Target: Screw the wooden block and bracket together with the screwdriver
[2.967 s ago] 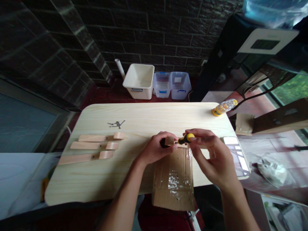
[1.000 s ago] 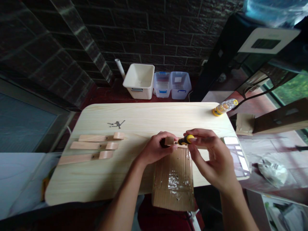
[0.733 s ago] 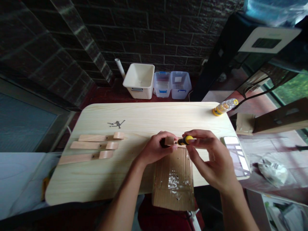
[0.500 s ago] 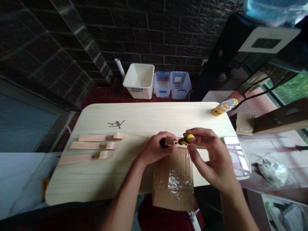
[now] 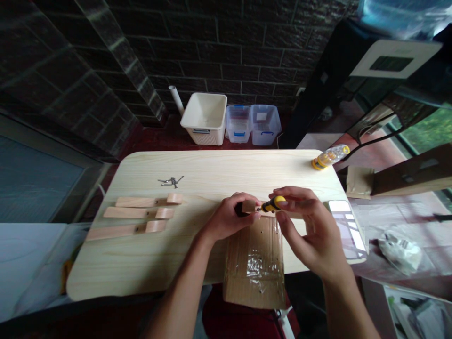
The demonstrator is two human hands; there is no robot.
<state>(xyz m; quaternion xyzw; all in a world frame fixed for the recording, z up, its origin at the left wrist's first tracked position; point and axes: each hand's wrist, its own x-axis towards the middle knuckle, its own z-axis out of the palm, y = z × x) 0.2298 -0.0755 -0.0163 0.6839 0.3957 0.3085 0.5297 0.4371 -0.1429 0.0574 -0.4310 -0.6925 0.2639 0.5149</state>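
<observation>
My left hand (image 5: 226,217) is closed around a small wooden piece (image 5: 249,206) at the far end of a taped cardboard piece (image 5: 254,263). Between the fingertips of my right hand (image 5: 314,230) is a short yellow-and-black screwdriver (image 5: 273,204). Its tip points left and meets the wood beside my left fingertips; the contact point is too small to make out fully. On the left of the table lie three wooden pieces (image 5: 131,213), each a long bar with a short block at its right end. Behind them sits a small heap of screws (image 5: 172,181).
A clear bottle-shaped container with yellow ends (image 5: 330,157) stands at the table's back right corner. A phone-like glossy panel (image 5: 348,230) lies at the right edge. Beyond the table (image 5: 212,165), a cream bin (image 5: 205,120) and two clear plastic boxes (image 5: 238,125) stand on the floor.
</observation>
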